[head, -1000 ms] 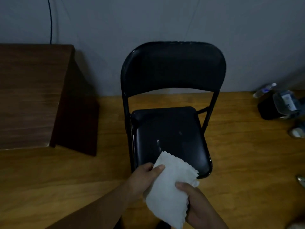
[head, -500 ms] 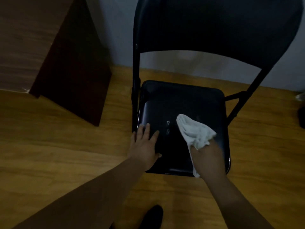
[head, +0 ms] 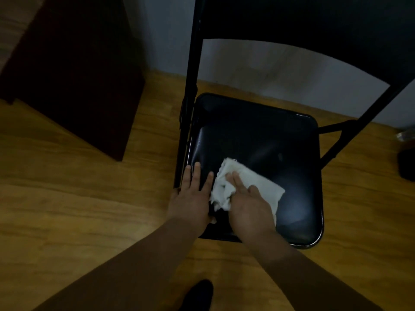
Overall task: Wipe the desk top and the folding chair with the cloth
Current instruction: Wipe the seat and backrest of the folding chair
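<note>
A black folding chair [head: 258, 135] stands on the wooden floor against the wall, its shiny seat facing me. A crumpled white cloth [head: 247, 179] lies on the front left part of the seat. My right hand [head: 249, 203] presses down on the cloth, fingers spread over it. My left hand [head: 193, 196] rests flat on the seat's front left corner, fingers apart, holding nothing. The two hands almost touch. The dark brown desk [head: 74, 70] shows only its side panel at the upper left.
The chair's backrest [head: 314, 23] looms at the top. A dark object [head: 407, 164] sits on the floor at the right edge. The tip of a dark shoe [head: 199, 295] shows near the bottom. Bare wooden floor [head: 67, 209] spreads to the left.
I have leaned in over the chair. My right hand slid the cloth leftward across the seat toward my left hand, which stays planted on the front left corner.
</note>
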`<state>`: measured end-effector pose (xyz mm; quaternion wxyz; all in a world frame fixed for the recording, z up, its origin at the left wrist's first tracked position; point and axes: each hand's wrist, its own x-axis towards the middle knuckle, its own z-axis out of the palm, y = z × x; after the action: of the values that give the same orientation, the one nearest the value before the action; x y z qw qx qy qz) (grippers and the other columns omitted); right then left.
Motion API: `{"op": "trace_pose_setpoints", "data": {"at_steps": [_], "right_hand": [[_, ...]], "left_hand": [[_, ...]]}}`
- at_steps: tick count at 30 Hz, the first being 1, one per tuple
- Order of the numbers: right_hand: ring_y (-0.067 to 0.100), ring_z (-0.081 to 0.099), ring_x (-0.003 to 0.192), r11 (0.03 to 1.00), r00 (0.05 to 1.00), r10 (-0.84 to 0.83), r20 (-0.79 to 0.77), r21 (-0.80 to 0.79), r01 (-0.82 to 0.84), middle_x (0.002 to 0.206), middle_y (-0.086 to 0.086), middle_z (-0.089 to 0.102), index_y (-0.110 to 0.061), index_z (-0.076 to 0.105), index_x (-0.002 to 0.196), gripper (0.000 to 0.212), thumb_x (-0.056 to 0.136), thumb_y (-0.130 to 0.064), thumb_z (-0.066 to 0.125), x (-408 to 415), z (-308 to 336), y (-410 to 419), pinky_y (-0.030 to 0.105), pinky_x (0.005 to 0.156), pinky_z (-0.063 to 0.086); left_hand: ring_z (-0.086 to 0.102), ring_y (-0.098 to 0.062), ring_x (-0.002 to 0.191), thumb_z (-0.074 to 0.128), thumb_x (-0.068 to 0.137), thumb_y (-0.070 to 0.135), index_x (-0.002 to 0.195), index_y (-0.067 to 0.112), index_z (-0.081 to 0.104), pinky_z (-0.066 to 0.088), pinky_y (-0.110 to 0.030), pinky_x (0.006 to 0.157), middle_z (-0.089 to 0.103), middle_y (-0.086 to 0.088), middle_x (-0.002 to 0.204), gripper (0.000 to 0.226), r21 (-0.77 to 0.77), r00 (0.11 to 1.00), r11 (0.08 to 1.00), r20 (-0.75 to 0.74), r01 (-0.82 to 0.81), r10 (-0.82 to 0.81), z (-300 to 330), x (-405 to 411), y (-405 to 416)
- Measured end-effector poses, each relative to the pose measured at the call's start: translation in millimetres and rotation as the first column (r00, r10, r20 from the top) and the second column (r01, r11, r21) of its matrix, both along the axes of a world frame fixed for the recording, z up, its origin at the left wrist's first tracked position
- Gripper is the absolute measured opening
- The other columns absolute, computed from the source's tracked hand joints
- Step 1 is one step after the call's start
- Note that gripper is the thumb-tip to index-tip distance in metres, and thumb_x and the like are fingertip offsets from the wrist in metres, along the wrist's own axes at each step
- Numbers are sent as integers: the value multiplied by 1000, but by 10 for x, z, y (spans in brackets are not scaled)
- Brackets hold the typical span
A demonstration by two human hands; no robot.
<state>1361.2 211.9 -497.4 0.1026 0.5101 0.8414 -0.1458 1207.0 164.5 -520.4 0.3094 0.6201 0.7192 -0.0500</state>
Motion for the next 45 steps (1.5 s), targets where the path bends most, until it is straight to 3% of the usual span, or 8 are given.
{"op": "trace_pose_setpoints", "data": {"at_steps": [11,16,20,24,29,37,41,45], "right_hand": [[23,70,78,979,979,150,136,-161,-127,124,11,70,-4,71,120,64,58,-11,88,-14,269,-130,28,65,58],[26,55,117,1000,990,18,140,-22,-15,153,7,43,-12,20,158,62,101,-13,45,-314,73,501,35,100,44],[27,59,112,997,992,42,117,-63,-35,149,9,51,-12,30,156,71,92,-11,61,-195,203,46,36,93,51],[23,67,87,987,993,-106,58,-113,112,98,9,72,-10,70,112,28,84,-7,64,-65,396,157,31,70,53],[32,55,68,964,967,-233,-104,106,243,72,20,62,-4,56,73,12,83,1,61,-73,554,971,32,57,35],[27,58,103,983,990,-135,47,-119,140,123,15,57,-16,33,153,60,96,-16,50,-208,45,694,36,89,49],[19,58,88,987,998,0,61,-160,10,135,8,60,-25,40,151,90,71,-4,76,64,142,-153,33,71,58],[35,44,139,980,972,198,123,-54,-193,156,2,45,-21,47,148,90,66,-15,83,86,75,-96,51,103,46]], "left_hand": [[-31,-31,152,66,89,56,156,31,-25,25,-56,118,-46,-8,157,116,-33,998,999,-63,20,-22,-22,22,-9],[-30,-32,152,65,85,64,157,30,-18,21,-61,117,-45,-9,159,116,-72,995,996,-84,44,-50,-28,14,4],[-31,-32,151,61,90,60,157,31,-24,19,-63,119,-47,-10,157,112,-66,995,997,-83,43,-48,-14,17,-2],[-33,-32,150,61,89,62,153,31,-31,16,-64,119,-46,-10,157,116,-85,997,996,-69,40,-46,4,13,8],[-34,-32,150,64,86,64,154,31,-30,15,-65,119,-48,-10,157,120,-89,997,995,-65,41,-47,10,0,5],[-34,-32,150,64,86,64,153,32,-29,13,-67,117,-47,-9,157,119,-110,997,993,-60,47,-54,-6,4,11],[-34,-32,150,60,96,43,154,32,-29,12,-67,119,-48,-9,156,107,-78,997,997,-64,29,-34,-5,11,0],[-35,-31,149,61,94,46,154,31,-30,13,-67,119,-51,-9,154,110,-83,997,996,-55,40,-45,-19,1,-14]]}}
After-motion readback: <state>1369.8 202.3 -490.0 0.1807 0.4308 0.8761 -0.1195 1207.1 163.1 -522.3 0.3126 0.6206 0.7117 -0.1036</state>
